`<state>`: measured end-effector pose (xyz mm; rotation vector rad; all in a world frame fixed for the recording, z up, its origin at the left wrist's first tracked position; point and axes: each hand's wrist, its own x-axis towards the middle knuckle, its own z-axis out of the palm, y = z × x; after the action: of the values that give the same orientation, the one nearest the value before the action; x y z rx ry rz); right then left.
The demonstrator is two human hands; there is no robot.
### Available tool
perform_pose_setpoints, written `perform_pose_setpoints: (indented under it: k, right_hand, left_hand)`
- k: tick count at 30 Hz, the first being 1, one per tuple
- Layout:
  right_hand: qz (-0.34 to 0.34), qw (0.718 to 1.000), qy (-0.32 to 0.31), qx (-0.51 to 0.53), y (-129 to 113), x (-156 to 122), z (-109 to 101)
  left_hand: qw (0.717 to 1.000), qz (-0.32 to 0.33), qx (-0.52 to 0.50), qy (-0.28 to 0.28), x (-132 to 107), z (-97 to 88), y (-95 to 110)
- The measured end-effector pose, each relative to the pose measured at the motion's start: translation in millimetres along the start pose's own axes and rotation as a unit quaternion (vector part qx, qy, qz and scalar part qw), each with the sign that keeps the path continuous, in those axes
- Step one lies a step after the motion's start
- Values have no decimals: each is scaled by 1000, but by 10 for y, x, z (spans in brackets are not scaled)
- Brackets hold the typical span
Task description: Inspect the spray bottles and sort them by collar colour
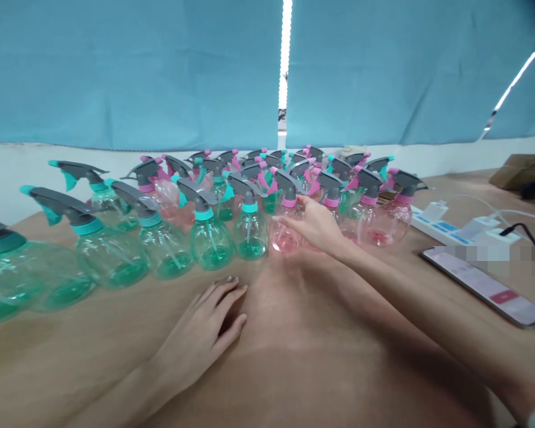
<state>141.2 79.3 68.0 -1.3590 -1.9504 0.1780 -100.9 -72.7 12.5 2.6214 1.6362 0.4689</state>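
My left hand (205,330) rests on the table with its fingers stretched out and nothing in it. A clear pink spray bottle (286,241) with a grey head and pink collar stands in the front row, upright. My right hand (314,223) reaches to this bottle, thumb across its front and fingers around its right side just below the collar. The fingers' far side is partly hidden. To its left stands a green spray bottle (251,238) with a turquoise collar, followed by several more green ones. Another pink spray bottle (386,223) stands right of my right hand.
More green and pink spray bottles crowd behind the front row. On the right of the wooden table (267,356) lie a phone (485,285) and a white power strip (446,226) with plugs and cables. A cardboard box (519,172) sits further back. Blue curtains (138,71) hang behind.
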Motion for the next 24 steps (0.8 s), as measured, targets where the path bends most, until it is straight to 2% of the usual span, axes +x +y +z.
perform_pose_setpoints:
  k: [5,13,18,24]
  right_hand:
    - [-5,1000,-23,12,55,26,37]
    - [-15,999,-46,17,87,-75,-106]
    - [-38,996,-77,32,77,-287,-312]
    - [-80,989,-116,53,100,-580,-654]
  left_hand:
    - [1000,-13,-18,4,100,-46,62]
    - [997,-39,-63,11,317,-136,187]
    - [994,-49,-96,25,444,-131,350]
    - [987,-52,-148,35,569,67,623]
